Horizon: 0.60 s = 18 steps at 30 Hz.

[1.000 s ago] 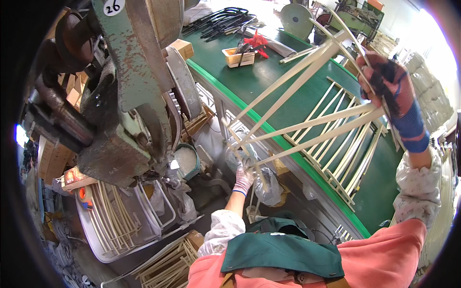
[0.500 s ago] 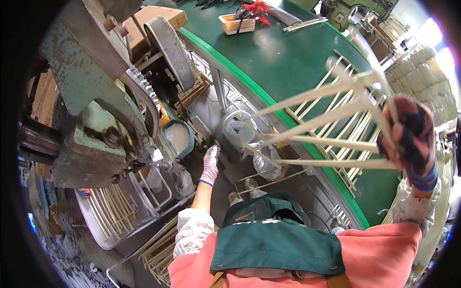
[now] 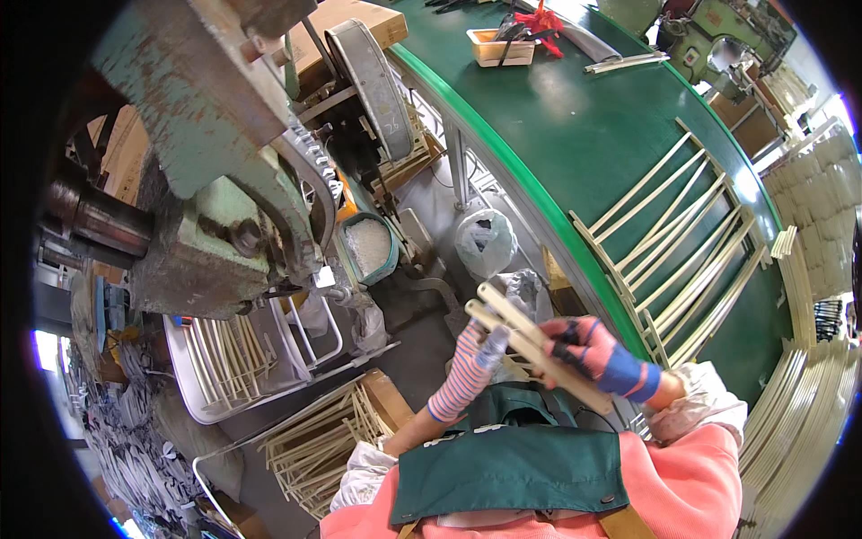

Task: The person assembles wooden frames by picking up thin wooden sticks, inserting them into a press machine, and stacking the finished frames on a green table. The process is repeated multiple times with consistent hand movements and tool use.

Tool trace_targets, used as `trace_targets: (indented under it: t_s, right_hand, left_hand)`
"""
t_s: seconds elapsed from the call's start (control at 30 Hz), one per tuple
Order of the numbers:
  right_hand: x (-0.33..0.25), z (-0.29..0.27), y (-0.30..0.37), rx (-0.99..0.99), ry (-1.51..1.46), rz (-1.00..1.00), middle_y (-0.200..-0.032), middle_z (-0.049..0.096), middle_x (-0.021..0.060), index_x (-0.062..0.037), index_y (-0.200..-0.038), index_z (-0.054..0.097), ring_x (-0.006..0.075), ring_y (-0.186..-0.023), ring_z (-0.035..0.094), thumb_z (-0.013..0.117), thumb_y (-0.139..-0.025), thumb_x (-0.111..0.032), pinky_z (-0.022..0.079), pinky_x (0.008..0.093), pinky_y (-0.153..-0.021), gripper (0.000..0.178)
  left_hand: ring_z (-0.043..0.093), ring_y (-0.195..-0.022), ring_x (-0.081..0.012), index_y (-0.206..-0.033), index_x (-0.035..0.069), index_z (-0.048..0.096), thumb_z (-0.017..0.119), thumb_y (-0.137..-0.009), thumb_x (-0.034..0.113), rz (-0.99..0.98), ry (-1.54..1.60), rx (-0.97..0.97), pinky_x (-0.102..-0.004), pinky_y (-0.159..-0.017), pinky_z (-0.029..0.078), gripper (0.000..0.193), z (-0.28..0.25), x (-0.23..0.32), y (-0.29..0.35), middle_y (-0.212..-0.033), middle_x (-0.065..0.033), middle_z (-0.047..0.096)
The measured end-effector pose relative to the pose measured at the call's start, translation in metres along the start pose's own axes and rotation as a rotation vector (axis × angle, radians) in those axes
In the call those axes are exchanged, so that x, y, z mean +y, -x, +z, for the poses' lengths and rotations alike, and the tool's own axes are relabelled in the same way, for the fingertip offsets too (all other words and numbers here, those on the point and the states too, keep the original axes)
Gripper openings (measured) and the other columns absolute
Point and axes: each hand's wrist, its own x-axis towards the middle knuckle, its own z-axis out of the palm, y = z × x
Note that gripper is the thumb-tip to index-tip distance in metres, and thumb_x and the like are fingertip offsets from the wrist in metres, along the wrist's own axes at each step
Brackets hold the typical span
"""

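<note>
Cream bars (image 3: 514, 315) moved lower, left fingers (image 3: 491, 345) and right fingers (image 3: 584, 335) grasping them; a teal bucket (image 3: 384, 270) holds white granules (image 3: 368, 244).

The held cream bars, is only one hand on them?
No, both the left hand and the right hand are on the held cream bars.

Our coral-pink top (image 3: 684, 490), dark green apron (image 3: 512, 474), brown straps (image 3: 628, 523), pale sleeves (image 3: 705, 404), striped left glove (image 3: 461, 379), blue-pink-black right glove (image 3: 620, 361).

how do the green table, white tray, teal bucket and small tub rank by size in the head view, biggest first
1. Green table
2. White tray
3. Teal bucket
4. Small tub, fairly close to the bucket
</note>
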Motion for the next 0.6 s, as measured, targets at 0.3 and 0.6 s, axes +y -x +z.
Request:
trace_targets:
  t_s: [0.3,0.6]
  right_hand:
    - [0.139,0.013,-0.066,0.031,0.493,-0.18,-0.098,0.064,0.0103,-0.0001,-0.121,0.048,0.016,-0.095,0.061,0.048,-0.091,-0.01,0.046,0.0296,-0.086,0.031]
    - [0.576,-0.183,-0.197,1.249,0.008,0.125,-0.078,0.061,0.0066,-0.0045,-0.094,0.061,0.0171,-0.07,0.06,0.052,-0.086,-0.008,0.05,0.0312,-0.065,0.013]
  left_hand:
    - [0.048,-0.058,-0.0148,-0.07,0.006,0.052,0.049,-0.091,0.019,-0.064,0.178,0.29,-0.0324,-0.064,0.045,0.024,-0.064,-0.062,-0.005,-0.064,-0.0035,0.05]
    - [0.025,-0.048,-0.0143,-0.056,0.016,0.029,0.031,-0.097,0.028,-0.101,0.176,0.522,-0.0353,-0.069,0.032,0.043,-0.168,-0.028,0.005,-0.048,0.0011,0.024]
